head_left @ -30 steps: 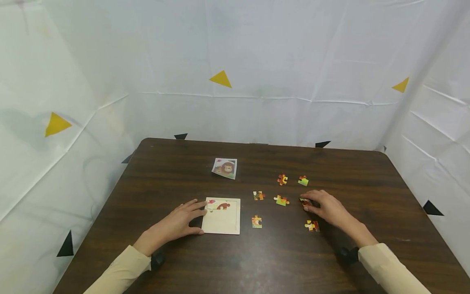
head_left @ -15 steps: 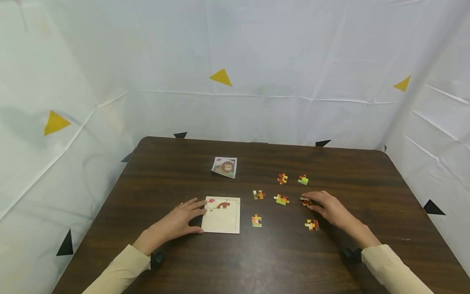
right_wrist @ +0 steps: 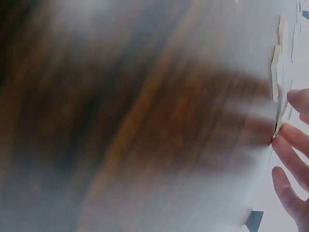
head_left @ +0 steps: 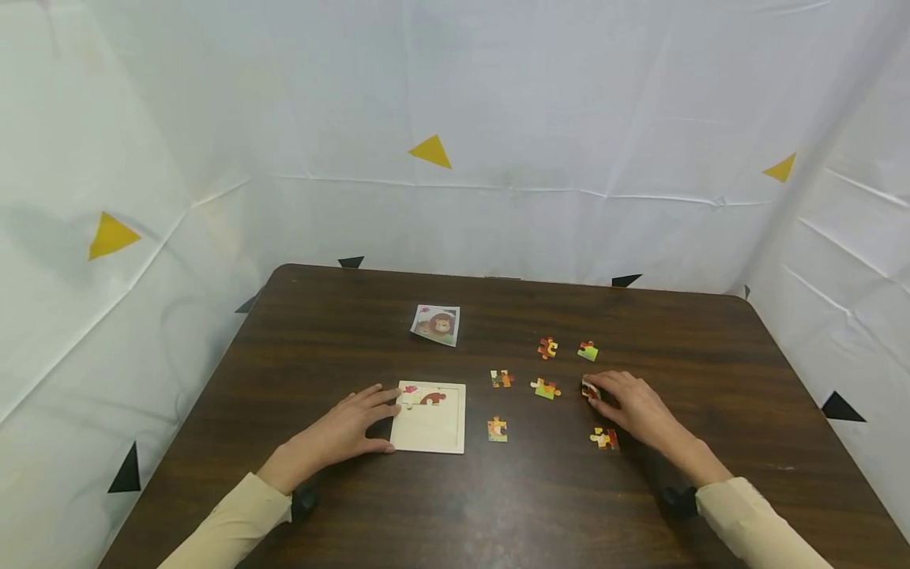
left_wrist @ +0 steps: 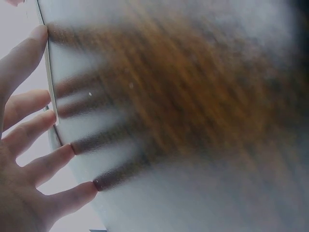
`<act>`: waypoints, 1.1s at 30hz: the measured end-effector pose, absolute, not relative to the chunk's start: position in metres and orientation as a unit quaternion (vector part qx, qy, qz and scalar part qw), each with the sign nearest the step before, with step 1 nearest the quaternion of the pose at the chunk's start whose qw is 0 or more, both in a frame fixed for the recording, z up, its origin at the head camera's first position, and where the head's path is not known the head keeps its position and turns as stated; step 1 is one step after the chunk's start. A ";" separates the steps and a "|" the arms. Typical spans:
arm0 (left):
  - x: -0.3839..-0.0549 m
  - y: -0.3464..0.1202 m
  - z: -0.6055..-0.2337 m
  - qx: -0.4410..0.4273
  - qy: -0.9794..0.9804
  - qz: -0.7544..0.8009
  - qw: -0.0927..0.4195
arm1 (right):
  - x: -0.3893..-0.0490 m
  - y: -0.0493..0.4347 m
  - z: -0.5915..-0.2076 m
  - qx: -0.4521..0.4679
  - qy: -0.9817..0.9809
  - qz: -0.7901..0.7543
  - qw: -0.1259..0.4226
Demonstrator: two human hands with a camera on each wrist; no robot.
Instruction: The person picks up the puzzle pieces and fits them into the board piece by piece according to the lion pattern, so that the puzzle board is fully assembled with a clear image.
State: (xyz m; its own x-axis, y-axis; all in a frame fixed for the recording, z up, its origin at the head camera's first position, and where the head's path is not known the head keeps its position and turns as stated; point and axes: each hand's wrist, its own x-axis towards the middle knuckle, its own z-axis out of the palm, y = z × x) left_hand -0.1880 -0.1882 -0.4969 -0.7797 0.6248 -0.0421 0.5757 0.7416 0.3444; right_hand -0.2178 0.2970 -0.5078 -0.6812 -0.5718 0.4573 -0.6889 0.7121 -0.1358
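My left hand (head_left: 348,428) lies with spread fingers at the left edge of a pale square puzzle board (head_left: 428,431). In the left wrist view, its thumb and fingertips touch the edge of the board (left_wrist: 49,67) and the table. Joined puzzle pieces (head_left: 422,395) with a pink flower and brown mane fill the board's upper left. My right hand (head_left: 635,405) pinches a brown jigsaw puzzle piece (head_left: 590,390) between thumb and fingers. That piece is tilted up on one edge, and the fingers partly hide it. The right wrist view shows the fingertips at its edge, close to the table.
Loose puzzle pieces lie around: one (head_left: 603,438) below my right hand, one (head_left: 545,388) left of it, and two farther back (head_left: 547,348). Two more (head_left: 498,429) sit right of the board. A lion picture card (head_left: 436,325) lies behind it on the dark table (head_left: 341,316).
The piece at my right hand has gone from lying flat to tilted up, with the thumb and fingers now closed on it. My left hand and the board have stayed put.
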 end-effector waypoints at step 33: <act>-0.186 -0.188 -0.496 0.319 0.930 0.164 0.075 | -0.219 0.256 -0.487 0.319 -0.894 0.253 0.184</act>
